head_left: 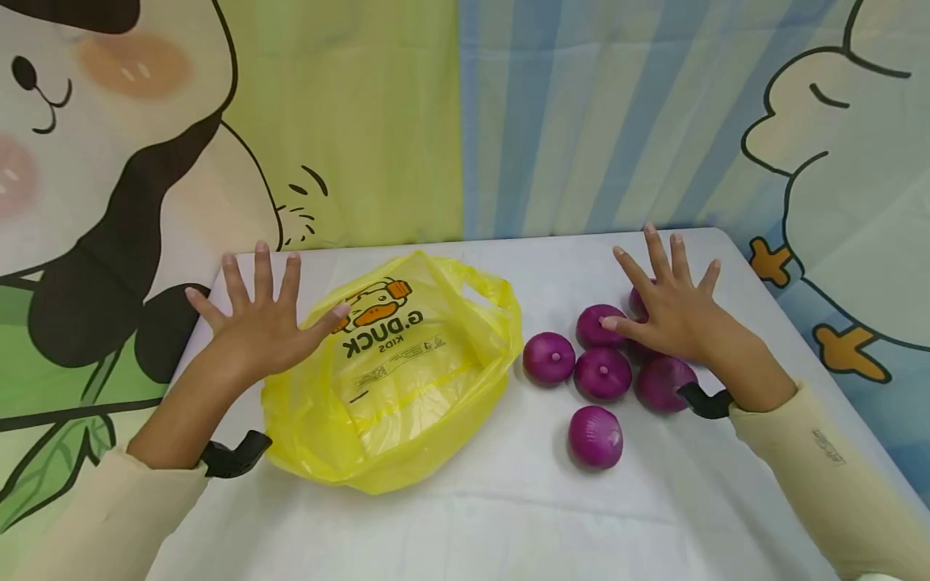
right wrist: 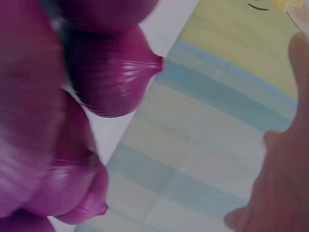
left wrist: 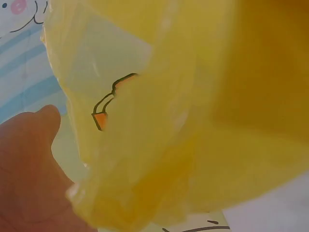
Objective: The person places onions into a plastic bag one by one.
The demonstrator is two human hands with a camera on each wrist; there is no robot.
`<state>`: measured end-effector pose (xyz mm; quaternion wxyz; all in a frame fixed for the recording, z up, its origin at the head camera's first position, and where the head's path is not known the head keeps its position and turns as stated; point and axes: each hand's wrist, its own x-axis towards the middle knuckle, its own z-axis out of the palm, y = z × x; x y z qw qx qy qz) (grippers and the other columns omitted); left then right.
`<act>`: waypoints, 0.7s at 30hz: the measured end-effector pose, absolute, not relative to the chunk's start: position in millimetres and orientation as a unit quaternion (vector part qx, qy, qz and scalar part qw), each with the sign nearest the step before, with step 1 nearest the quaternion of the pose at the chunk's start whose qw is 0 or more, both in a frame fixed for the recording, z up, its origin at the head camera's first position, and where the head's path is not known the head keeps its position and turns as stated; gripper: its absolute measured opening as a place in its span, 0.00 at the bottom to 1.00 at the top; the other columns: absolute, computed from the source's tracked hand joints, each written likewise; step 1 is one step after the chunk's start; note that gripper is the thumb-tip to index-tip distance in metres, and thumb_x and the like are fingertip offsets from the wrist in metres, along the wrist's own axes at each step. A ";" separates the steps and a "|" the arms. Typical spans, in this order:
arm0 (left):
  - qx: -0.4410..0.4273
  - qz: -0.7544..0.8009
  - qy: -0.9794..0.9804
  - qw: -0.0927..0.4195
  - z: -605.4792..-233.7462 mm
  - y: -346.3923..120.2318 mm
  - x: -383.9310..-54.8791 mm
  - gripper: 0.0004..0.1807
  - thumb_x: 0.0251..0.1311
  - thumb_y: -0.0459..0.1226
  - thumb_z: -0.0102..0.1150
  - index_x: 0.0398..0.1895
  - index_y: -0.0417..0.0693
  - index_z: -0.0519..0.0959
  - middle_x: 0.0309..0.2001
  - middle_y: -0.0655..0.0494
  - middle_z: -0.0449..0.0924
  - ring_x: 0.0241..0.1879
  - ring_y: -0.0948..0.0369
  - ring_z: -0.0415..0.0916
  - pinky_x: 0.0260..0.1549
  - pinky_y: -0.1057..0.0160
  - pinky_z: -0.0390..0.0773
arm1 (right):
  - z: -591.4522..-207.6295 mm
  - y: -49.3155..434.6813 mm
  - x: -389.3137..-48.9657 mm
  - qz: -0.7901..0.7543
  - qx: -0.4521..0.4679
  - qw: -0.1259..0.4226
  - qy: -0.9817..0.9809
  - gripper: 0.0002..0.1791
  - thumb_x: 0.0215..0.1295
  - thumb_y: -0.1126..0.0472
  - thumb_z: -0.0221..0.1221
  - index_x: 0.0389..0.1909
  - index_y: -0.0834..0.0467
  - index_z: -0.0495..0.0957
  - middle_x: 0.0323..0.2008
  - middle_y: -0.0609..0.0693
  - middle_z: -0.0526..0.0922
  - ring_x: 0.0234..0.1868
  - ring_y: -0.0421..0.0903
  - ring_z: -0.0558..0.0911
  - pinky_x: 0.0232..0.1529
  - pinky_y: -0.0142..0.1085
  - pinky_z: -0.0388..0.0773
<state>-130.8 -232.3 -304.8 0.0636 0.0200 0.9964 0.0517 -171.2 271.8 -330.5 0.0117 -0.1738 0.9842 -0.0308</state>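
Observation:
A yellow plastic bag [head_left: 429,420] printed with a duck lies left of the middle of the white table; it fills most of the left wrist view. My left hand [head_left: 261,335] is spread beside the bag, its thumb overlapping the bag's left side in the head view. My right hand [head_left: 679,319] is spread over several purple-red onions [head_left: 603,374], holding none of them. One onion [head_left: 596,437] sits apart, nearer the front. In the right wrist view, onions [right wrist: 113,72] crowd the left side, and the right hand's fingers [right wrist: 280,183] show at the right.
The white table [head_left: 465,532] meets a cartoon-printed curtain [head_left: 392,121] along its back edge. Black wrist straps [head_left: 236,456] sit at both sleeve cuffs. The bag has a handle opening [head_left: 479,297] at its upper right.

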 end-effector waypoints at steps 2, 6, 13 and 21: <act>0.020 0.063 0.996 0.064 -305.9 -234.1 -128.7 0.60 0.56 0.76 0.31 0.76 0.45 0.27 0.69 0.41 0.05 0.62 0.39 -0.01 0.43 0.24 0.08 | -332.7 272.6 -167.3 -0.070 -0.197 0.004 0.978 0.56 0.58 0.29 0.55 0.78 0.45 0.36 0.73 0.53 0.16 0.71 0.64 0.22 0.54 0.73 0.15; 0.027 0.097 0.992 0.074 -308.4 -238.8 -123.4 0.61 0.57 0.73 0.40 0.76 0.44 0.26 0.71 0.33 0.13 0.65 0.34 0.07 0.49 0.19 0.19 | -336.6 274.0 -155.6 -0.147 -0.241 -0.015 0.959 0.56 0.55 0.38 0.66 0.78 0.45 0.44 0.76 0.53 0.26 0.74 0.62 0.33 0.62 0.74 0.40; 0.046 0.184 0.976 0.104 -311.2 -243.0 -117.2 0.61 0.60 0.65 0.51 0.76 0.38 0.29 0.72 0.24 0.29 0.69 0.28 0.26 0.57 0.21 0.41 | -346.3 274.8 -132.1 -0.249 -0.305 -0.063 0.917 0.50 0.49 0.54 0.75 0.73 0.53 0.60 0.71 0.54 0.61 0.69 0.56 0.62 0.57 0.61 0.71; 0.062 0.352 0.920 0.161 -316.5 -259.2 -107.1 0.53 0.68 0.57 0.50 0.76 0.55 0.22 0.76 0.41 0.29 0.71 0.32 0.37 0.59 0.26 0.49 | -362.7 267.2 -107.1 -0.382 -0.378 -0.010 0.843 0.40 0.45 0.67 0.76 0.63 0.61 0.72 0.60 0.53 0.75 0.64 0.39 0.69 0.59 0.27 0.69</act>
